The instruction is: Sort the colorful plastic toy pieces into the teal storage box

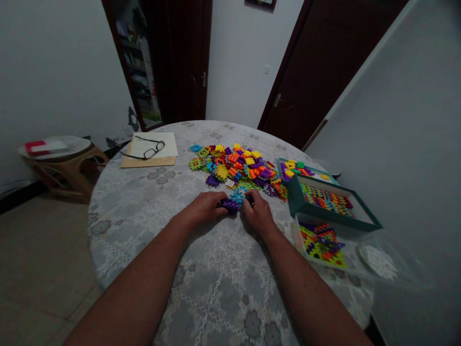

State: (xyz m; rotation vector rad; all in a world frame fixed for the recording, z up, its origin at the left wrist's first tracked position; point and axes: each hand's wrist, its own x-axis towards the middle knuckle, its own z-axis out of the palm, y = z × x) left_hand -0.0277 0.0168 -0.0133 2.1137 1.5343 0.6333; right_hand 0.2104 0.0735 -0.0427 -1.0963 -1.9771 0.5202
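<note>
Near the middle of the round table, my left hand (211, 206) is closed on a purple toothed piece (230, 206). My right hand (255, 209) is closed at the right side of a light blue toothed piece (238, 194), with a small dark part at its fingertips. The purple and blue pieces touch or overlap between my hands; whether they are joined cannot be made out. Just beyond my fingers lies a heap of colourful plastic gears and connectors (222, 171), in yellow, orange, green, purple and blue.
At the right stand a green box of colourful pieces (297, 199), a tray (333, 179) behind it and a clear plastic tub (298, 235). Glasses (149, 153) rest on paper (169, 139) at the left. A stool (82, 144) stands beyond the patterned tablecloth (216, 288).
</note>
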